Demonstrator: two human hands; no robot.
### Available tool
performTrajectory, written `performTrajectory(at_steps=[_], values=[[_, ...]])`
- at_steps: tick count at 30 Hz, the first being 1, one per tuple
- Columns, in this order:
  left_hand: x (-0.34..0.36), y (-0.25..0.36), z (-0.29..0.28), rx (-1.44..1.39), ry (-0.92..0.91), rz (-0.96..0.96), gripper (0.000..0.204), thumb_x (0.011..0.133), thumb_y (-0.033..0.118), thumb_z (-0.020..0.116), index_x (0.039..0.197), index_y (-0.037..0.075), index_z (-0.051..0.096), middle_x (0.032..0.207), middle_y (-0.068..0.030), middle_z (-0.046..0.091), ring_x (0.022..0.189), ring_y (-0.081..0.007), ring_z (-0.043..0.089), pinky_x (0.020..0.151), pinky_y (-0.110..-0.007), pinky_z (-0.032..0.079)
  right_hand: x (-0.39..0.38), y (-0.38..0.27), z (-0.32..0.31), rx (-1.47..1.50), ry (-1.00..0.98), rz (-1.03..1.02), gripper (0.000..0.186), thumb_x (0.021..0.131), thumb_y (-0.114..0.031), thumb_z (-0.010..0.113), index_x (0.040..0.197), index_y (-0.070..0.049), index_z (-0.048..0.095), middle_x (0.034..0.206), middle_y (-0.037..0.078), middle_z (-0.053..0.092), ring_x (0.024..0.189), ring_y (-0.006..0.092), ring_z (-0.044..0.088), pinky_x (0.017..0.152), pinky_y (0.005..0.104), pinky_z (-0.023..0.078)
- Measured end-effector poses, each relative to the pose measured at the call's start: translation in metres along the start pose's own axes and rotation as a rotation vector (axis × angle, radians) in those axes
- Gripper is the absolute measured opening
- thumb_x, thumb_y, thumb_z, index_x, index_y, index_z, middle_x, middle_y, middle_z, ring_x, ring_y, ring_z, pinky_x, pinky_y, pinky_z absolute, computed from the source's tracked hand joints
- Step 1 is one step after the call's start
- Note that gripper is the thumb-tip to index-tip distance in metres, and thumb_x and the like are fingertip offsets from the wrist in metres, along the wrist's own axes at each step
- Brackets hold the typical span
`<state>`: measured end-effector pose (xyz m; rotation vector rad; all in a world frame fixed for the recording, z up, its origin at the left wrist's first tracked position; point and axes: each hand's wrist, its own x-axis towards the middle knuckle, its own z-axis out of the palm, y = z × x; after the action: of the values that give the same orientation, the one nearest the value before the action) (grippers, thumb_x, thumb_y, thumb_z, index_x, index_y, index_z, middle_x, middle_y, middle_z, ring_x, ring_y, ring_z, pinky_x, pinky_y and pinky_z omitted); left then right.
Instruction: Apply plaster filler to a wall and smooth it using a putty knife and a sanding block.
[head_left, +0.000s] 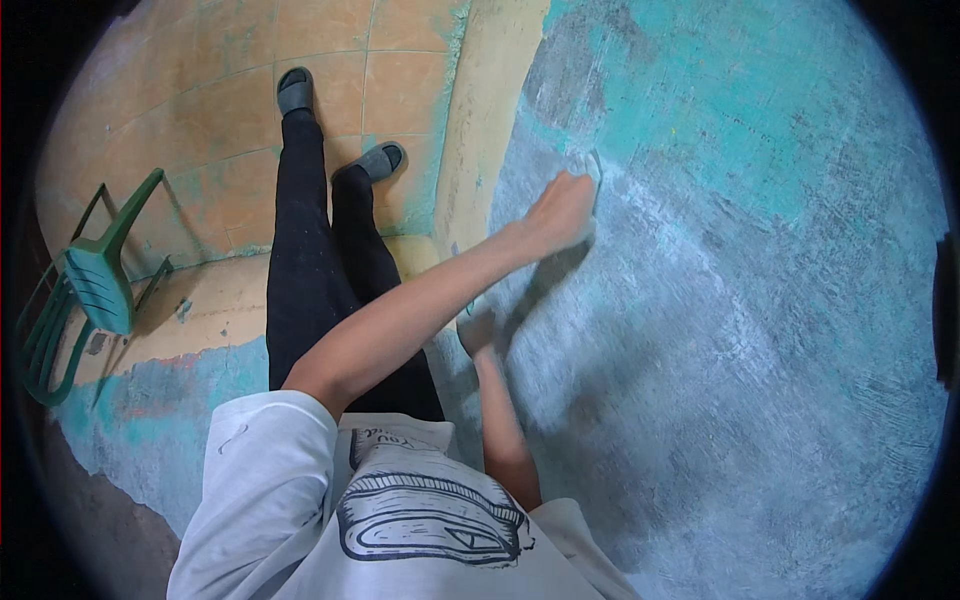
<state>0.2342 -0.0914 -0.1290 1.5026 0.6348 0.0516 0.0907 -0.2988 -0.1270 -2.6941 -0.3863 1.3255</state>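
Observation:
My left hand [562, 212] is closed round a flat, thin-edged scraper [597, 172], pale green where it shows, and presses it against the wall [690, 330]. Most of the scraper is hidden by the fingers. Turquoise paint covers the upper part of the wall, while bluish grey streaks spread over the rest. Pale marks run down from beside the scraper. Lower and closer to my body, my right hand [479, 332] hangs near the wall with its fingers curled. A sliver of turquoise shows at its fingertips, too small to name; the rest of its grip lies in shadow.
A green plastic chair [105, 275] stands at the left. Orange floor tiles [215, 110] with turquoise smears lie under my grey slippers [295, 92]. A cream strip [480, 110] borders the wall's foot. A low ledge [215, 290] with flaking paint crosses behind my legs.

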Motion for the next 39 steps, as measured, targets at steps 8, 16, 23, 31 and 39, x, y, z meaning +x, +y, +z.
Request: performTrajectory(at_steps=[8, 16, 23, 31, 39], values=[[-0.001, -0.006, 0.006, -0.017, -0.031, -0.039, 0.019, 0.067, -0.005, 0.057, 0.085, -0.013, 0.056, 0.082, -0.0351, 0.06, 0.083, -0.0501, 0.062, 0.071, -0.051, 0.052, -0.006, 0.014, 0.012, 0.108, 0.079, -0.125, 0.033, 0.093, -0.027, 0.05, 0.112, -0.001, 0.058, 0.101, 0.03, 0.061, 0.093, 0.047, 0.059, 0.076, 0.0509, 0.047], [0.001, -0.017, 0.008, -0.02, 0.017, -0.04, 0.029, 0.068, -0.008, 0.052, 0.097, -0.008, 0.054, 0.084, -0.0335, 0.06, 0.085, -0.0493, 0.06, 0.072, -0.052, 0.05, -0.003, 0.009, 0.014, 0.114, 0.022, -0.034, 0.032, 0.092, -0.025, 0.053, 0.113, -0.001, 0.058, 0.098, 0.028, 0.062, 0.091, 0.0462, 0.059, 0.075, 0.0492, 0.048], [0.001, -0.036, -0.004, -0.083, 0.082, -0.044, 0.026, 0.07, -0.006, 0.053, 0.095, -0.01, 0.06, 0.092, -0.0347, 0.061, 0.093, -0.0492, 0.06, 0.078, -0.052, 0.051, -0.003, -0.004, 0.007, 0.11, -0.041, 0.069, 0.035, 0.092, -0.025, 0.054, 0.117, -0.002, 0.057, 0.102, 0.025, 0.064, 0.096, 0.0442, 0.06, 0.08, 0.048, 0.048], [-0.004, -0.021, 0.014, -0.269, 0.433, -0.093, 0.035, 0.08, -0.002, 0.056, 0.114, -0.003, 0.063, 0.106, -0.0246, 0.065, 0.1, -0.0386, 0.063, 0.087, -0.042, 0.05, -0.003, -0.004, 0.015, 0.046, -0.06, 0.103, 0.026, 0.092, -0.02, 0.054, 0.107, 0.001, 0.058, 0.098, 0.027, 0.064, 0.091, 0.046, 0.06, 0.074, 0.0493, 0.047], [0.001, -0.042, 0.014, -0.265, 0.547, 0.058, 0.023, 0.084, 0.002, 0.06, 0.106, 0.002, 0.067, 0.102, -0.0177, 0.067, 0.096, -0.0348, 0.064, 0.084, -0.039, 0.05, -0.011, 0.007, 0.037, 0.134, 0.018, 0.091, 0.028, 0.091, -0.019, 0.055, 0.11, 0.002, 0.058, 0.097, 0.028, 0.064, 0.09, 0.0436, 0.062, 0.074, 0.0468, 0.048]])
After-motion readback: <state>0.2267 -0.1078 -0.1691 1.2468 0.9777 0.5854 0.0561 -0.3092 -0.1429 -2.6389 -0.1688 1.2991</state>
